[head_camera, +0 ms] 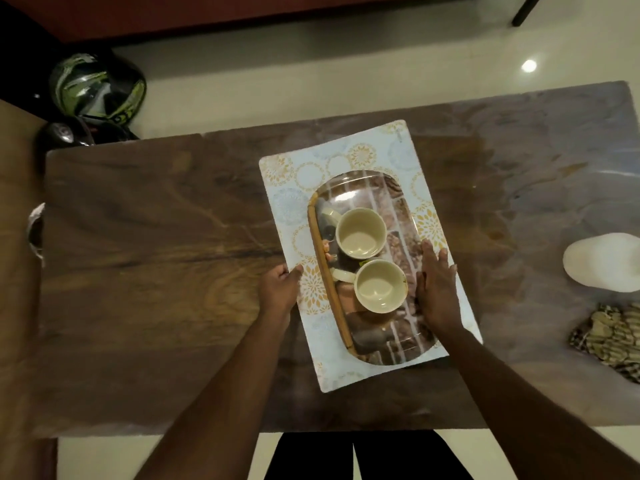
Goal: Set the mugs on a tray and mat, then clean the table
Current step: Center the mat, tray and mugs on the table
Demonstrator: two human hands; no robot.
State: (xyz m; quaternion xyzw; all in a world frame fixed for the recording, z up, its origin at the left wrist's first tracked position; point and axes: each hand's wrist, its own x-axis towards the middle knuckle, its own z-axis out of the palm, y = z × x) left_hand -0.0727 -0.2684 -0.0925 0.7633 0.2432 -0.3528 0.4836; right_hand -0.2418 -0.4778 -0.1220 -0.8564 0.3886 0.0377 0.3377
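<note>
Two cream mugs stand upright on a patterned oval tray [398,337]: the far mug [360,233] and the near mug [380,286], handles pointing left. The tray lies on a pale floral mat [349,161] in the middle of the dark wooden table [156,271]. My left hand [280,292] pinches the mat's left edge. My right hand [437,289] lies flat, fingers together, on the tray's right rim and the mat beside it.
A white cloth or cap [602,263] and a crumpled checked cloth [609,336] lie at the table's right end. Two helmets [97,86] sit on the floor beyond the far left corner. A brown surface [17,237] adjoins the left side.
</note>
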